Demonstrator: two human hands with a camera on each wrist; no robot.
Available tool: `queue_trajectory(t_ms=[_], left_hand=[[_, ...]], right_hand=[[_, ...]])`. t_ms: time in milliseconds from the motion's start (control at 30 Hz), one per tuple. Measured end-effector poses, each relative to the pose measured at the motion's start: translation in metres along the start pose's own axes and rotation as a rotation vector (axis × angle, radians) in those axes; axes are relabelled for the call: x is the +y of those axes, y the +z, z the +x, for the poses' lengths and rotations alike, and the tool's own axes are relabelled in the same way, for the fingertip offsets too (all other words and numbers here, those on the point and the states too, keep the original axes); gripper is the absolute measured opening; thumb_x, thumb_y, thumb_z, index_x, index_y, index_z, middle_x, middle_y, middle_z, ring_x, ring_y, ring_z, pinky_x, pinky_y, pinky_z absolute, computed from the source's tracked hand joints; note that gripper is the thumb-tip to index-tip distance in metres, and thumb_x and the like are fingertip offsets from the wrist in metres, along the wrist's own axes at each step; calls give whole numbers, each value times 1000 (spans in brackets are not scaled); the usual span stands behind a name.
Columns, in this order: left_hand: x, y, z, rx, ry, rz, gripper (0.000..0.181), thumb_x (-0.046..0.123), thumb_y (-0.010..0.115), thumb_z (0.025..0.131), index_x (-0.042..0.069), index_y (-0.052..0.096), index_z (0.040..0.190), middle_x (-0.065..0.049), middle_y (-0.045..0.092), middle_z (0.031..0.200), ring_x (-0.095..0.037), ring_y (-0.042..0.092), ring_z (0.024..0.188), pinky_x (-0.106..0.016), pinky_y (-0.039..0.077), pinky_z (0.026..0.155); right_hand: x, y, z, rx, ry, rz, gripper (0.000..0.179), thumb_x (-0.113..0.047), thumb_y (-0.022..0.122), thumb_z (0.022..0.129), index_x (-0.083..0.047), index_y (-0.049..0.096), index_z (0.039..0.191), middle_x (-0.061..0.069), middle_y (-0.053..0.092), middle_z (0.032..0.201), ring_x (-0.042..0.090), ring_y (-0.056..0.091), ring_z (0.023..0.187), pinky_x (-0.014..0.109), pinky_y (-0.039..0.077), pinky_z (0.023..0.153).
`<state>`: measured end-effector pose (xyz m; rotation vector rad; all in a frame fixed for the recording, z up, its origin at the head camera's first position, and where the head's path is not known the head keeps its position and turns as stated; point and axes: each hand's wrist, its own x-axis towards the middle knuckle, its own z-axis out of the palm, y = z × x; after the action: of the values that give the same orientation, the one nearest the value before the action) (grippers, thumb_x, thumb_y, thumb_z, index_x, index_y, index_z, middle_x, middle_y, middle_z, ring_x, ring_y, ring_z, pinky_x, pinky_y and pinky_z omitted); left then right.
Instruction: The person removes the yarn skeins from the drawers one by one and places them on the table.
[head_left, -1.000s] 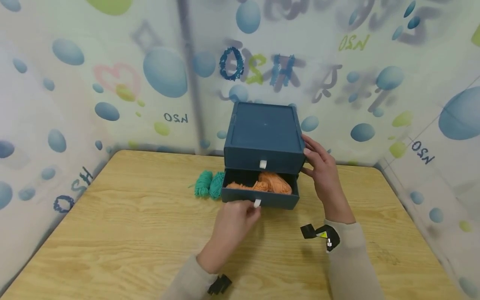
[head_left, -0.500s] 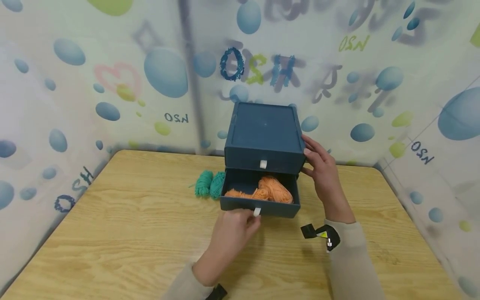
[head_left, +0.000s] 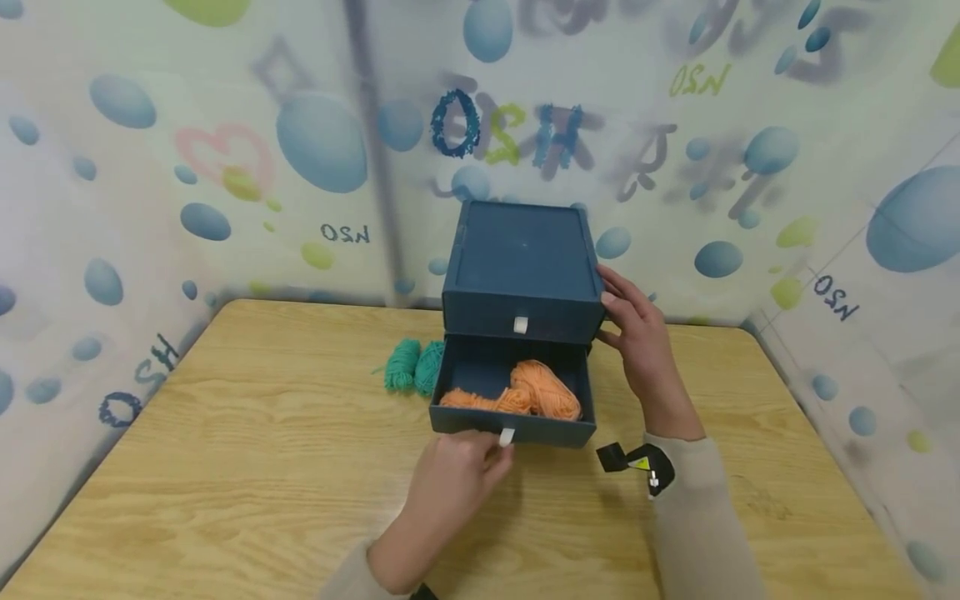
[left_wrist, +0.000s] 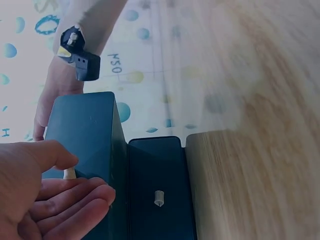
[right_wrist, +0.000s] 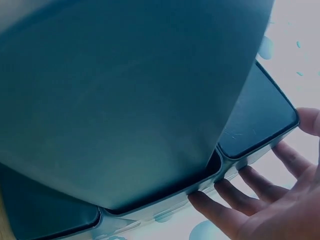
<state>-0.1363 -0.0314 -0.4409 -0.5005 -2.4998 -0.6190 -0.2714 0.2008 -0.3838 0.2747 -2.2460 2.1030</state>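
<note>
A dark blue desktop drawer cabinet [head_left: 525, 250] stands at the back of the table. My left hand [head_left: 457, 479] pinches the white pull tab [head_left: 507, 437] of its middle drawer [head_left: 555, 431], which is slid well out. Orange yarn [head_left: 551, 390] lies inside, a plump skein on the right and a thinner strand bundle on the left. My right hand [head_left: 637, 337] rests on the cabinet's right side, thumb at the front edge; in the right wrist view its spread fingertips [right_wrist: 200, 199] touch the side panel. The top drawer [head_left: 480, 315] is closed.
Two teal yarn skeins [head_left: 402, 364] lie on the wooden table [head_left: 247, 442] just left of the drawer. In the left wrist view a closed bottom drawer [left_wrist: 155, 160] sits between the open one and the tabletop. A patterned curtain [head_left: 330, 250] hangs close behind.
My left hand has drawn the middle drawer farther out toward me, so more of its inside and the orange yarn shows. My right hand stays at the cabinet's side.
</note>
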Motion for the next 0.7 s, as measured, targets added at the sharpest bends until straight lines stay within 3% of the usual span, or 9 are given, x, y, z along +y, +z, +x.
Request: queue_trajectory(t_ms=[267,500,600,700], left_hand=[[3,-3,-7,-47,-1,27,32,18,80,81,18,57,59,10,51,54,0,27,49,-13,23,45],[4,-4,-12,-3,50,69,39,17,82,77,20,49,55,12,44,51,0,22,49,-14,18,44],[5,-5,-14,-13,44,73,37,19,81,79,19,53,56,11,46,52,-1,26,48,-15,22,43],[5,-7,-14,-77,-6,59,30,25,80,85,17,61,62,9,54,56,-1,37,48,-16,30,44]], right_hand=[[0,-1,-1,0,-9,-29,50,-36,46,107,-23,42,155,9,36,163,36,38,148,68,34,115],[0,-1,-2,-4,-9,-26,50,-35,45,108,-23,42,156,9,35,163,37,39,148,68,33,115],[0,0,-2,-3,-9,-24,50,-35,45,107,-23,42,156,9,35,164,37,38,148,68,33,115],[0,1,-1,-3,-9,-19,50,-35,45,107,-23,42,155,9,35,164,36,38,149,68,32,115]])
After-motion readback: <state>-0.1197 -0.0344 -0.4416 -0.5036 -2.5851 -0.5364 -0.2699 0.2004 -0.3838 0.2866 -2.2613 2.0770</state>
